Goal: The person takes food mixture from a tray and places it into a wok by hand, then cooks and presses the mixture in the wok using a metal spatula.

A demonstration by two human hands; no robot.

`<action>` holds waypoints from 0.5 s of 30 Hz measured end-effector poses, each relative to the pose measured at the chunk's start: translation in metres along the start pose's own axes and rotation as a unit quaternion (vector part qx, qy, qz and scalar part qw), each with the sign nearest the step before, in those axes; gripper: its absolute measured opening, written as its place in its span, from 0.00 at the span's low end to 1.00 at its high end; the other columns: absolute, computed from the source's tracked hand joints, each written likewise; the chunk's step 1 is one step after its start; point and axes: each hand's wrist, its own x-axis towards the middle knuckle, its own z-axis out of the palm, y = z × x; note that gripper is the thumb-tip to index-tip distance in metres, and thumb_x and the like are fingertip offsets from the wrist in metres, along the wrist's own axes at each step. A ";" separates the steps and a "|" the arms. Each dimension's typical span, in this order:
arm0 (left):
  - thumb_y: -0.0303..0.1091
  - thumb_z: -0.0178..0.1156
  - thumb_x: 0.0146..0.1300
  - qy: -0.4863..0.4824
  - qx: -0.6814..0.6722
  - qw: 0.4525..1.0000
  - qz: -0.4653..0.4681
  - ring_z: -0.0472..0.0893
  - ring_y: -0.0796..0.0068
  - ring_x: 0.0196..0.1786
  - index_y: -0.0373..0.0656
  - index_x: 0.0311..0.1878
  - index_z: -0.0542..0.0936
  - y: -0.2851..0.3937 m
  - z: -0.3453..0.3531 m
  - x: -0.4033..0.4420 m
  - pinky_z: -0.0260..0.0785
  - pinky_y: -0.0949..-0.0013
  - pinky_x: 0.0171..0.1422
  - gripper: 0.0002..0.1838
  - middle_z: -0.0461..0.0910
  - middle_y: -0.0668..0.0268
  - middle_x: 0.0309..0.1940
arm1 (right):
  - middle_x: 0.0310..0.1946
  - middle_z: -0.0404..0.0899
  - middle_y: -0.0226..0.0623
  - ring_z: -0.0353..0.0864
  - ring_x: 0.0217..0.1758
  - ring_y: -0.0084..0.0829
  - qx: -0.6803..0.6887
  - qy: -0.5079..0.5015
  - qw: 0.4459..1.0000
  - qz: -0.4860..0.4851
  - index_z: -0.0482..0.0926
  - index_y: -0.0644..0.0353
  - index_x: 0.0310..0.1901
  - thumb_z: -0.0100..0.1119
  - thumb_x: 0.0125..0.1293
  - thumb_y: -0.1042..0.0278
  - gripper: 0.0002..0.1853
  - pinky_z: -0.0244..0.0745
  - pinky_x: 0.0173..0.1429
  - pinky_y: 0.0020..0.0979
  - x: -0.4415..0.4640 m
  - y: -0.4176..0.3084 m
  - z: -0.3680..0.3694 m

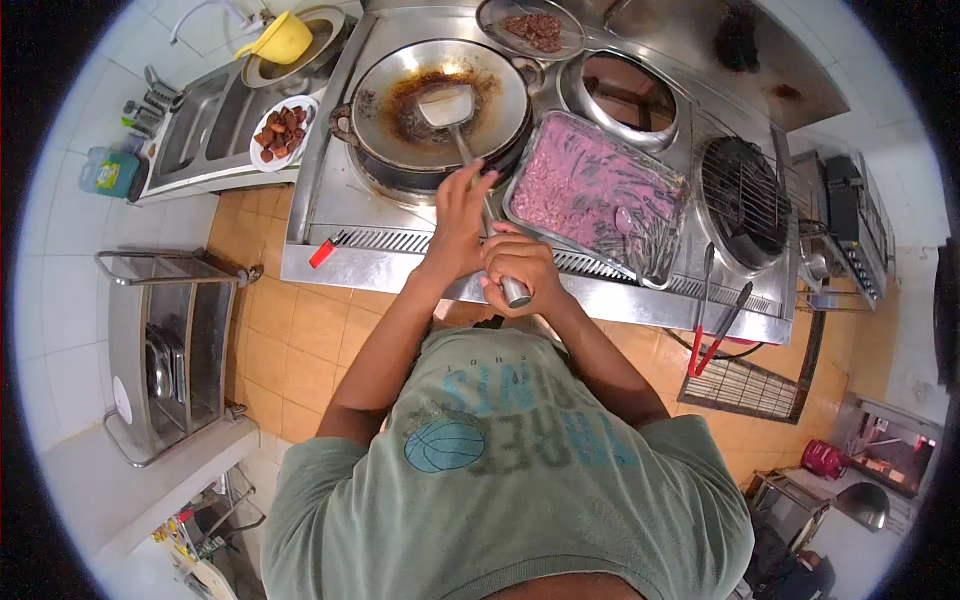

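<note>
With my right hand point(520, 268) closed around its handle, a long metal wok spatula point(447, 104) reaches forward into the wok point(382, 92). My left hand point(457, 220) is farther up the shaft, its fingers bent against it. The spatula's broad blade rests over the wok's browned, oily inside; no food shows there. To the right of my hands a metal tray point(508, 200) holds pinkish minced meat point(585, 180), smoothed and streaked on top.
Behind the tray stands a round metal pot point(573, 92), with a plate of browned patties point(532, 33) beyond the wok. Red-handled tongs point(709, 350) overhang the counter's front edge near a grill rack point(745, 190). At left, fried chunks point(279, 134) sit beside the sink point(190, 135).
</note>
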 end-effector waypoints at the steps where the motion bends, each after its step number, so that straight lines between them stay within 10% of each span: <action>1: 0.36 0.61 0.49 0.024 -0.011 0.999 -0.018 0.56 0.46 0.64 0.37 0.61 0.61 0.004 -0.003 -0.007 0.49 0.53 0.68 0.35 0.57 0.47 0.61 | 0.19 0.74 0.31 0.80 0.33 0.33 0.003 -0.002 1.000 0.005 0.67 0.56 0.17 0.59 0.41 0.79 0.10 0.68 0.58 0.43 0.001 0.000 -0.001; 4: 0.34 0.59 0.54 0.107 -0.151 0.955 -0.234 0.60 0.51 0.61 0.35 0.59 0.61 -0.012 0.021 -0.048 0.53 0.55 0.66 0.31 0.58 0.48 0.60 | 0.19 0.74 0.31 0.80 0.33 0.34 0.006 0.005 1.000 0.011 0.66 0.56 0.17 0.59 0.41 0.78 0.10 0.68 0.58 0.43 0.006 -0.004 -0.003; 8: 0.39 0.49 0.67 -0.061 -0.712 0.503 -0.486 0.76 0.72 0.39 0.37 0.53 0.68 0.018 -0.018 -0.029 0.70 0.70 0.45 0.17 0.75 0.63 0.43 | 0.21 0.74 0.33 0.78 0.30 0.34 0.009 0.004 1.000 0.004 0.67 0.57 0.17 0.59 0.40 0.77 0.09 0.69 0.57 0.43 0.008 -0.005 -0.002; 9: 0.42 0.46 0.69 -0.076 -0.710 0.524 -0.465 0.77 0.80 0.32 0.40 0.50 0.71 0.016 -0.012 -0.030 0.71 0.76 0.35 0.16 0.77 0.67 0.34 | 0.20 0.74 0.33 0.77 0.29 0.33 0.008 0.002 1.000 0.005 0.67 0.56 0.17 0.60 0.39 0.77 0.10 0.69 0.57 0.42 0.009 -0.007 -0.003; 15: 0.44 0.48 0.69 -0.113 -0.695 0.563 -0.433 0.79 0.77 0.42 0.40 0.50 0.73 0.007 0.003 -0.027 0.73 0.74 0.46 0.18 0.79 0.64 0.43 | 0.21 0.74 0.33 0.77 0.28 0.34 0.017 0.008 1.000 -0.001 0.67 0.57 0.17 0.60 0.40 0.78 0.10 0.70 0.57 0.41 0.006 -0.002 -0.002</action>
